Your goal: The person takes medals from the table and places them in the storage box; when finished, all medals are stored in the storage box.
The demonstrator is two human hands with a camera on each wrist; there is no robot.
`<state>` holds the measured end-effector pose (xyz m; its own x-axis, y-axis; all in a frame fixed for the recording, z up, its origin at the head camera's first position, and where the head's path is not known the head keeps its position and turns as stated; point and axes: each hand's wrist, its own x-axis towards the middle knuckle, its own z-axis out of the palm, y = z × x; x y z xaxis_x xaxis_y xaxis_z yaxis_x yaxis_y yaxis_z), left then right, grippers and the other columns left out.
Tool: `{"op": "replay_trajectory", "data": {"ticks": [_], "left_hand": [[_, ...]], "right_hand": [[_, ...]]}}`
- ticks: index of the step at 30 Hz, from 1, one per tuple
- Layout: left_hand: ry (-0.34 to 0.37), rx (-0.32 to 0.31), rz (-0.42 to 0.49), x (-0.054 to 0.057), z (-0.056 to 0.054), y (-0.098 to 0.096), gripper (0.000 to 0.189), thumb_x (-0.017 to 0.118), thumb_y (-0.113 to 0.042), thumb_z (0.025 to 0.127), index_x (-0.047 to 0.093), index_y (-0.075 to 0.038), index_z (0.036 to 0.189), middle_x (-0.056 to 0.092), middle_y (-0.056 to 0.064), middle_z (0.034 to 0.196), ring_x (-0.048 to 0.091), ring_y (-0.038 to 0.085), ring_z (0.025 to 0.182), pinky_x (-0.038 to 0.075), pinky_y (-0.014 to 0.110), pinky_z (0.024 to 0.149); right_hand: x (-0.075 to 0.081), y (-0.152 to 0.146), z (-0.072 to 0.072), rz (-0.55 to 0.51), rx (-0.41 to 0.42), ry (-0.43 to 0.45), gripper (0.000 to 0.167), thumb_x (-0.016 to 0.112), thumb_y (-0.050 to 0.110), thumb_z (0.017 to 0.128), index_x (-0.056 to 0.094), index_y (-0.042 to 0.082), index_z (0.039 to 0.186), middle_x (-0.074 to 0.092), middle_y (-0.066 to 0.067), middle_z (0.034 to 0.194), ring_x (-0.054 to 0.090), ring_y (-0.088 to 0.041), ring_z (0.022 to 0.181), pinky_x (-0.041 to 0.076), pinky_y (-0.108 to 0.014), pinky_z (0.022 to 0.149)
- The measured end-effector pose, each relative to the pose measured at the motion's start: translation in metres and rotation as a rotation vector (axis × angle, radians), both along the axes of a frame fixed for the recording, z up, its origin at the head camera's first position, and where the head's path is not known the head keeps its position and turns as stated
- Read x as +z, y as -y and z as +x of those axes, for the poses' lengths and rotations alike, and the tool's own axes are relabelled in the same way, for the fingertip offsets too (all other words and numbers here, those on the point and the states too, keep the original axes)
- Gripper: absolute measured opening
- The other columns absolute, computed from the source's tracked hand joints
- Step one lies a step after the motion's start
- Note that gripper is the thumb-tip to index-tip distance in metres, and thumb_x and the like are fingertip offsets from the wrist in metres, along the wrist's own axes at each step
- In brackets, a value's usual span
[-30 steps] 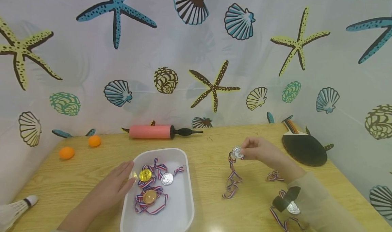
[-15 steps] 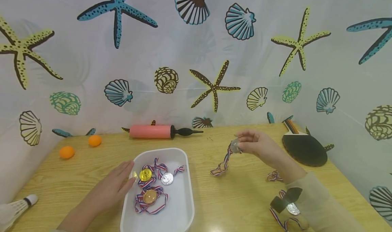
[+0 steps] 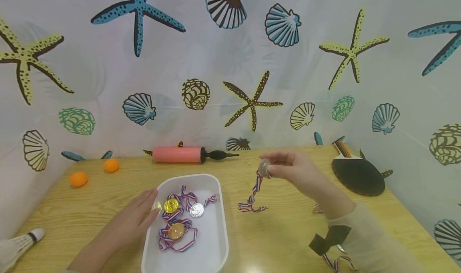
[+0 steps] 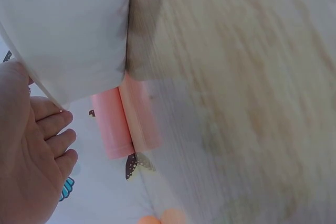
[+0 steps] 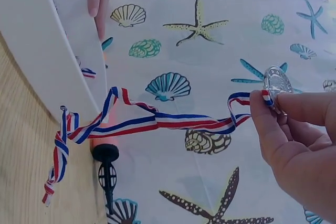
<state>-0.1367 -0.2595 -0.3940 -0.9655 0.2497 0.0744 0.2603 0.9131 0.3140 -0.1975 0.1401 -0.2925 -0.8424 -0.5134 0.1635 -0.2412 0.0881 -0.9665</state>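
Observation:
My right hand [image 3: 293, 169] pinches a silver medal [image 3: 264, 167] between thumb and fingers, above the table to the right of the white tray [image 3: 224, 233]. Its red, white and blue ribbon [image 5: 184, 121] trails down from the disc, twisted toward the end. At the tray's left side, my left hand [image 3: 131, 213] rests with thumb and fingers spread against the rim; in the left wrist view its fingertips [image 4: 65, 116] lie right at the edge. Inside the tray are a gold medal [image 3: 171, 205], a silver medal [image 3: 196, 210] and a bronze-coloured medal [image 3: 176, 231], with crumpled striped ribbons.
More striped ribbon [image 3: 338, 261] lies on the table under my right forearm, partly hidden. Behind the tray lies a pink hand pump [image 3: 176, 155]. Two orange balls [image 3: 78, 179] and a shuttlecock [image 3: 21, 243] are at left, a black table tennis bat [image 3: 358, 177] at back right.
My right hand has moved left toward the tray with the silver medal, its ribbon swinging along below. The left hand and tray have stayed in place.

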Motion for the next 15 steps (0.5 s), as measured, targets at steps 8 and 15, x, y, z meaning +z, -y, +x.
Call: {"op": "replay_trajectory", "data": {"ticks": [8,15], "left_hand": [[0.001,0.0,0.001,-0.001,0.0,0.001,0.064,0.04,-0.042,0.097,0.03,0.004,0.141,0.029,0.026,0.142,0.026,0.044,0.129,0.025,0.057,0.101],[0.008,0.003,0.005,-0.003,-0.001,0.003,0.065,0.039,-0.043,0.097,0.029,0.004,0.141,0.028,0.026,0.143,0.025,0.043,0.129,0.024,0.057,0.101]], "right_hand": [[0.019,0.025,0.015,-0.028,0.061,-0.034,0.025,0.06,0.005,0.088,0.06,-0.002,0.112,0.064,-0.013,0.098,0.061,-0.025,0.089,0.05,-0.039,0.084],[0.03,0.047,0.02,-0.066,0.109,-0.022,0.023,0.06,0.002,0.087,0.061,-0.004,0.109,0.064,-0.013,0.097,0.06,-0.025,0.086,0.051,-0.037,0.081]]}}
